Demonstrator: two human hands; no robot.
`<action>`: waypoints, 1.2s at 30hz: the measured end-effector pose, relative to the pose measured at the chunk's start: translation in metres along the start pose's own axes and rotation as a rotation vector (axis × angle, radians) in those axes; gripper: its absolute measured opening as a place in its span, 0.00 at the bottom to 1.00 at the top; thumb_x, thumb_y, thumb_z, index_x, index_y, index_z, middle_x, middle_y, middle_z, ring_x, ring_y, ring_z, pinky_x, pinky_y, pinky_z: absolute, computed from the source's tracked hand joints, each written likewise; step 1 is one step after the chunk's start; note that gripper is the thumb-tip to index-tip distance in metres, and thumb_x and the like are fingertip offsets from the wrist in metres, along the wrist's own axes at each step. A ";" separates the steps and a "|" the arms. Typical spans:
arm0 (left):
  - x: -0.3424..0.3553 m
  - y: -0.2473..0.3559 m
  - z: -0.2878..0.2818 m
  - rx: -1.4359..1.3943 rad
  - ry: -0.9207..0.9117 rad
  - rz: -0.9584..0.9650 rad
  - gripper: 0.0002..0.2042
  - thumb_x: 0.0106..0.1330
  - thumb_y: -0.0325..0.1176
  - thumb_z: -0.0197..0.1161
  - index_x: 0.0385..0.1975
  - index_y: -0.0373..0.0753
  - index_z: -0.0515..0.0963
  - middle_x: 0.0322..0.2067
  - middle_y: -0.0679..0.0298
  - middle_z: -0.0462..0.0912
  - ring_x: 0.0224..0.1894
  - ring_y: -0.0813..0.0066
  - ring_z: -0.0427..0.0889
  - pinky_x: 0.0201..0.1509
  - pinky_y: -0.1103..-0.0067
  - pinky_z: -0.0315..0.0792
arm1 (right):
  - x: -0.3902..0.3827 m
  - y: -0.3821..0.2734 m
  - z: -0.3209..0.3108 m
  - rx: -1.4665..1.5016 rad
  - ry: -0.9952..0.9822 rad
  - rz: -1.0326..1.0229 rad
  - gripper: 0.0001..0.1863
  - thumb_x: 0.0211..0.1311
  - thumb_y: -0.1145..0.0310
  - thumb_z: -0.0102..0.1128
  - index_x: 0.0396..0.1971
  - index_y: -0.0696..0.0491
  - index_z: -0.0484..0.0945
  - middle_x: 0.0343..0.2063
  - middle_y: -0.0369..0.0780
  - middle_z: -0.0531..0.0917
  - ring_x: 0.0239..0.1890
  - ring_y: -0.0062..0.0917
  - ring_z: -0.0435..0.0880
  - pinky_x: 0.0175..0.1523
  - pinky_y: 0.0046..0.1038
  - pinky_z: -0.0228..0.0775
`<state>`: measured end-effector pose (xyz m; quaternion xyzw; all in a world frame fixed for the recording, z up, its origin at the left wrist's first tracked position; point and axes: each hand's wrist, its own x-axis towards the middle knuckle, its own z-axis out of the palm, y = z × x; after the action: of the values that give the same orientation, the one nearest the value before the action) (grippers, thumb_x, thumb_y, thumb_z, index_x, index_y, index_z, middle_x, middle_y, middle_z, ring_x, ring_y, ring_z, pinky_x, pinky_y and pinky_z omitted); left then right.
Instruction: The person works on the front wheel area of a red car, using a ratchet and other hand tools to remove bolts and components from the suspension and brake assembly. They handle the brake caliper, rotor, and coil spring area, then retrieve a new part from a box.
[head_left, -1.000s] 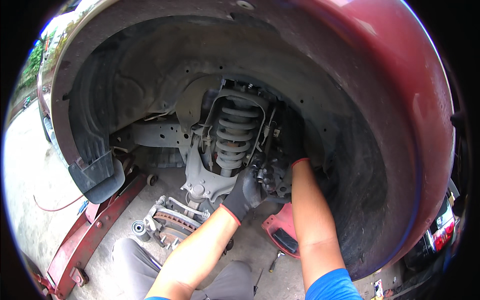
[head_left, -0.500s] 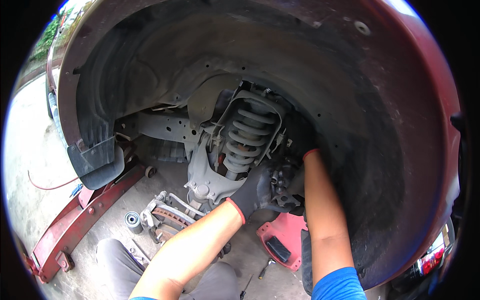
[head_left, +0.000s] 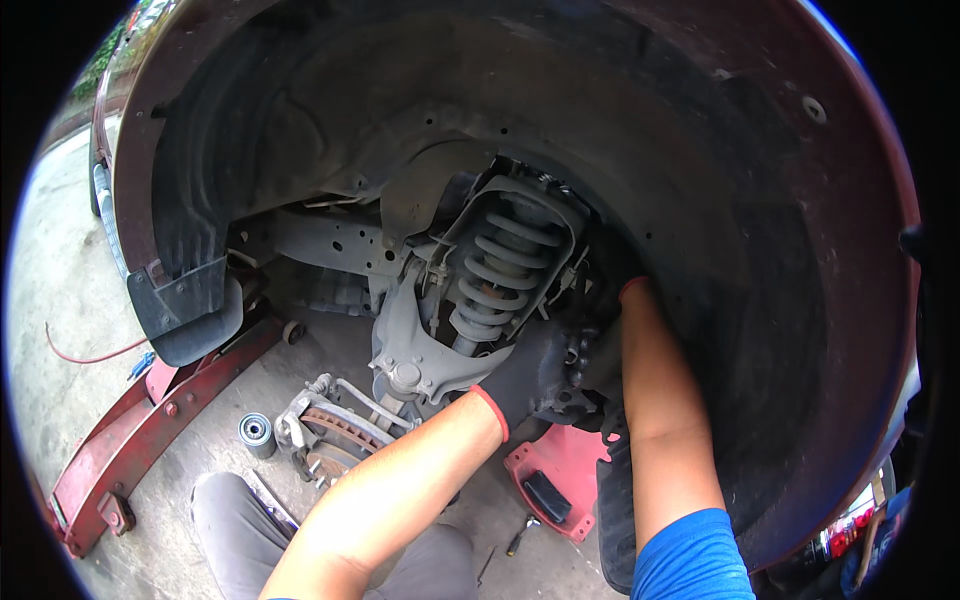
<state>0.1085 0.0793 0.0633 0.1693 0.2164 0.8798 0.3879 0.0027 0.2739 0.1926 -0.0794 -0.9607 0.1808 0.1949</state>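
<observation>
L hand (head_left: 528, 378), black glove w/ red cuff, is closed on the dark knuckle (head_left: 572, 375) just right of the coil spring (head_left: 495, 272), inside the wheel well. R hand (head_left: 612, 300) reaches behind the knuckle, fingers hidden, can't tell grip. Control arm (head_left: 415, 350) sits below the spring. Brake rotor (head_left: 335, 432), small filter (head_left: 256, 432) & red jack (head_left: 150, 420) on the floor at left.

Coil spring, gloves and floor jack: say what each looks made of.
Coil spring: steel by the look, dull grey coating, thick round coils.
Gloves, on the left hand and the right hand: black, matte, probably coated knit, red cuffs.
Floor jack: metal painted red, scuffed and dirty.
</observation>
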 end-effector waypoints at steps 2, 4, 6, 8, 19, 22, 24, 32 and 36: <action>0.002 -0.002 0.001 -0.022 -0.007 -0.001 0.09 0.72 0.36 0.54 0.37 0.38 0.78 0.20 0.69 0.72 0.19 0.77 0.69 0.24 0.77 0.63 | 0.001 0.001 0.001 -0.035 0.028 -0.084 0.29 0.76 0.54 0.36 0.53 0.62 0.79 0.48 0.59 0.83 0.54 0.47 0.82 0.59 0.43 0.70; 0.001 -0.002 0.000 -0.028 -0.011 -0.026 0.09 0.72 0.36 0.55 0.38 0.38 0.78 0.20 0.70 0.71 0.18 0.78 0.68 0.23 0.77 0.63 | 0.004 0.003 0.002 -0.150 0.063 -0.151 0.25 0.73 0.59 0.39 0.49 0.61 0.82 0.44 0.57 0.85 0.49 0.46 0.85 0.55 0.44 0.73; -0.003 -0.002 -0.004 0.083 -0.012 -0.038 0.09 0.74 0.35 0.55 0.40 0.39 0.80 0.20 0.71 0.72 0.19 0.80 0.69 0.22 0.80 0.63 | 0.002 0.007 0.004 -0.070 0.103 -0.165 0.23 0.73 0.61 0.41 0.49 0.60 0.83 0.44 0.56 0.86 0.49 0.45 0.85 0.55 0.43 0.74; -0.008 -0.004 -0.011 0.111 -0.031 -0.061 0.09 0.76 0.36 0.54 0.43 0.39 0.80 0.20 0.73 0.72 0.19 0.82 0.68 0.22 0.82 0.62 | -0.007 0.015 0.006 -0.085 0.216 -0.345 0.22 0.74 0.62 0.42 0.52 0.59 0.82 0.48 0.54 0.85 0.52 0.42 0.84 0.59 0.41 0.73; 0.015 -0.069 -0.016 -0.493 -0.396 -0.119 0.12 0.76 0.44 0.54 0.45 0.43 0.79 0.22 0.72 0.72 0.21 0.79 0.72 0.26 0.83 0.65 | -0.075 0.064 0.049 0.759 0.176 -0.506 0.30 0.77 0.66 0.48 0.76 0.53 0.59 0.73 0.43 0.67 0.72 0.32 0.69 0.74 0.34 0.60; 0.028 -0.082 -0.016 0.049 -0.243 -0.025 0.13 0.77 0.43 0.53 0.45 0.41 0.79 0.25 0.69 0.74 0.27 0.78 0.77 0.29 0.78 0.71 | -0.076 0.062 0.044 0.532 0.205 -0.520 0.32 0.75 0.66 0.48 0.77 0.54 0.57 0.74 0.46 0.65 0.74 0.35 0.66 0.77 0.36 0.56; 0.034 -0.085 -0.017 0.337 -0.169 0.029 0.13 0.77 0.41 0.53 0.45 0.38 0.78 0.27 0.63 0.77 0.30 0.72 0.80 0.33 0.72 0.74 | -0.074 0.058 0.039 0.234 0.267 -0.535 0.33 0.74 0.67 0.47 0.77 0.56 0.57 0.74 0.49 0.64 0.75 0.39 0.64 0.78 0.38 0.53; 0.010 -0.066 -0.023 1.627 -0.262 0.774 0.18 0.74 0.44 0.57 0.49 0.32 0.76 0.37 0.46 0.83 0.41 0.46 0.84 0.44 0.61 0.77 | -0.069 0.034 0.036 -0.539 0.426 -0.489 0.33 0.69 0.74 0.45 0.76 0.55 0.60 0.75 0.52 0.61 0.77 0.44 0.58 0.80 0.42 0.47; -0.075 -0.030 -0.046 1.646 -0.005 0.561 0.21 0.69 0.43 0.64 0.53 0.33 0.77 0.44 0.48 0.83 0.46 0.51 0.83 0.46 0.62 0.77 | -0.091 0.028 0.026 -0.521 0.376 -0.467 0.34 0.67 0.73 0.50 0.75 0.51 0.63 0.75 0.51 0.62 0.77 0.43 0.60 0.79 0.41 0.52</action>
<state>0.1533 0.0292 -0.0010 0.4450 0.7332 0.5065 -0.0884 0.0773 0.2713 0.1288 0.0627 -0.9142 -0.1359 0.3766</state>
